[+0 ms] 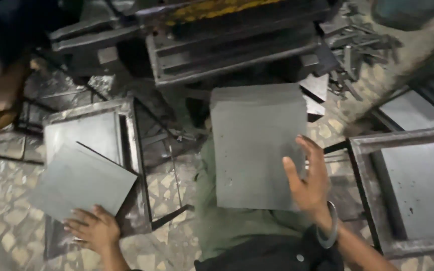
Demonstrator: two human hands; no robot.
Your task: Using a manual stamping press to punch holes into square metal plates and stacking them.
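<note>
right hand (311, 183): fingers spread wide, palm flat against the right edge of a grey square sheet (257, 145); metal bangle on the wrist.
held sheet: lies in front of the lap, over the green trousers (217, 221), tilted slightly, long side running away from the person toward the press machine (237, 45).
left hand (92, 230): fingers loosely open, resting on the near corner of a second grey sheet (79, 180).
second sheet: turned diamond-wise, lying partly over the left metal tray frame (131, 150).
nearer hand: each hand on its own sheet; the two sheets well apart.
right side: another tray frame (365, 200) with a sheet stack.
floor (6, 226): stone-chip pattern, metal offcuts (352, 55) near the machine.
room: dim workshop.
</note>
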